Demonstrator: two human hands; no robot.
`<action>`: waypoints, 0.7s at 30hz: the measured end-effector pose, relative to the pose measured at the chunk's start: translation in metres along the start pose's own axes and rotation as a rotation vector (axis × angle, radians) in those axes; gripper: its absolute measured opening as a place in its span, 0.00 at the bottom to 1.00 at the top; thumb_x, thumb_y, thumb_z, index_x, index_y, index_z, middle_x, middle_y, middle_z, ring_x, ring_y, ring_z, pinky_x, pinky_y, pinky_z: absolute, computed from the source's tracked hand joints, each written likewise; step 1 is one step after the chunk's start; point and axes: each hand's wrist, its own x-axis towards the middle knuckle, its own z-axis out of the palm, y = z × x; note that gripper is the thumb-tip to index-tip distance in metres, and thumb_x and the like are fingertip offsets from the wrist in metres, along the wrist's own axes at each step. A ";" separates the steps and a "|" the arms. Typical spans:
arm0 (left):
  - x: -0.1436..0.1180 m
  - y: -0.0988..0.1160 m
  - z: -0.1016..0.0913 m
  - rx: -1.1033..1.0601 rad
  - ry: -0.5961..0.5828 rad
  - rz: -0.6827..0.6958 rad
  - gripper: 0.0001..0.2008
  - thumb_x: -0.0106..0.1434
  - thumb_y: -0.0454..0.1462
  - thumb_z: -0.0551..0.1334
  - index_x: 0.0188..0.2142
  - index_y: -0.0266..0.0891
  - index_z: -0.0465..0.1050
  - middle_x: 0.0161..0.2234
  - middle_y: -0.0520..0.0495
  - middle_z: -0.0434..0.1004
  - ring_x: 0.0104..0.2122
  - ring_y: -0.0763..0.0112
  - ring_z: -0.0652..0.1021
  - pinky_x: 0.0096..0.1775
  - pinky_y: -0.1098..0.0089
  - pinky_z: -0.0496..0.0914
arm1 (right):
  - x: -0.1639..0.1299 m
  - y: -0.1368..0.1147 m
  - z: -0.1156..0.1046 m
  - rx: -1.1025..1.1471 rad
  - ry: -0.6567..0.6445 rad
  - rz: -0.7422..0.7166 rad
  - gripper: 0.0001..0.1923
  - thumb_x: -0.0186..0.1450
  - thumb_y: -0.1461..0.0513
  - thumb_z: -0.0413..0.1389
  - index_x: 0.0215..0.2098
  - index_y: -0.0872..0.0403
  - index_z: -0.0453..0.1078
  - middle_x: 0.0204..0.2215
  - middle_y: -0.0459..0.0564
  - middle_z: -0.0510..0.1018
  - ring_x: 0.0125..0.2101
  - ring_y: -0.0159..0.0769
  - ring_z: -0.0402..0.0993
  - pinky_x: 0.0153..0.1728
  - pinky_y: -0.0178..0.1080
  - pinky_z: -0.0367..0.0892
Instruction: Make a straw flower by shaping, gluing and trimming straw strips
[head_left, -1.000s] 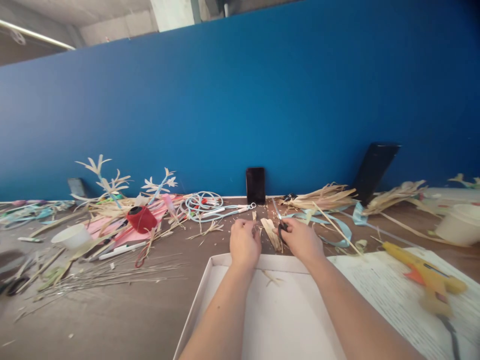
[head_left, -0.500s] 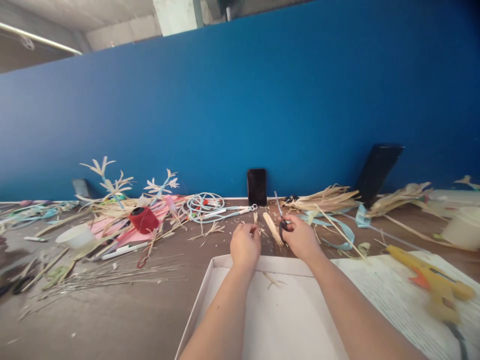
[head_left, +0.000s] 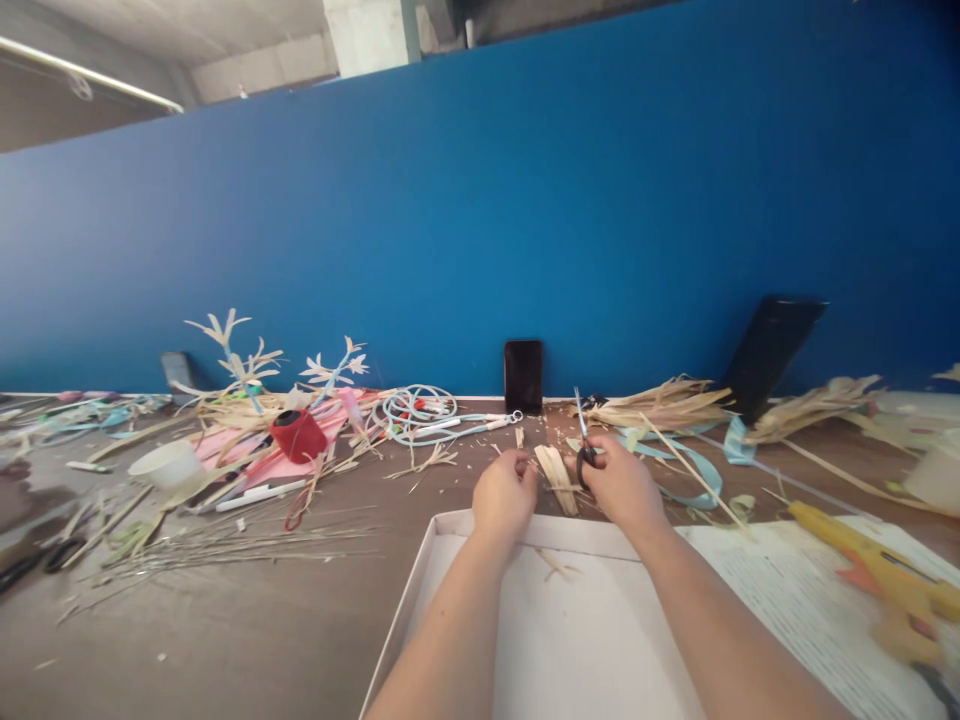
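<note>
My right hand grips a pair of scissors by the dark handles, with the blades pointing up and away from me. Just left of the scissors, a short pale strip of dried husk lies on the table, fanned out. My left hand is on the other side of that strip, its fingers curled together; whatever is between the fingertips is hidden. Both forearms reach across a white box lid, in which a few thin husk scraps lie.
A phone leans on the blue partition. Husk bundles and blue ribbon lie right, beyond a yellow glue gun on printed paper. Left are a red thread spool, white bowl, wires and husk flowers.
The view has swung slightly left. The husk strip between my hands now looks wider and more spread. The scissors stay in my right hand, a little farther from my left.
</note>
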 end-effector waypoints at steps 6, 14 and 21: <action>-0.005 0.002 0.003 0.138 0.025 0.056 0.12 0.59 0.39 0.55 0.40 0.45 0.73 0.35 0.45 0.79 0.36 0.61 0.77 0.36 0.67 0.66 | 0.005 -0.012 0.018 -0.306 -0.092 0.006 0.16 0.57 0.53 0.53 0.43 0.42 0.69 0.32 0.50 0.79 0.34 0.45 0.74 0.30 0.39 0.60; 0.000 -0.001 0.002 0.014 0.091 -0.010 0.11 0.60 0.40 0.54 0.39 0.45 0.73 0.34 0.47 0.78 0.34 0.64 0.76 0.35 0.68 0.65 | 0.009 -0.010 0.020 0.193 0.000 -0.085 0.19 0.54 0.57 0.55 0.44 0.51 0.67 0.30 0.48 0.79 0.30 0.39 0.74 0.32 0.38 0.64; -0.001 0.003 0.006 -0.386 0.057 0.095 0.14 0.59 0.45 0.57 0.40 0.40 0.73 0.34 0.47 0.78 0.34 0.69 0.76 0.36 0.72 0.67 | -0.004 -0.015 0.016 0.470 0.119 -0.213 0.19 0.54 0.57 0.57 0.44 0.53 0.66 0.32 0.51 0.78 0.31 0.39 0.75 0.35 0.40 0.68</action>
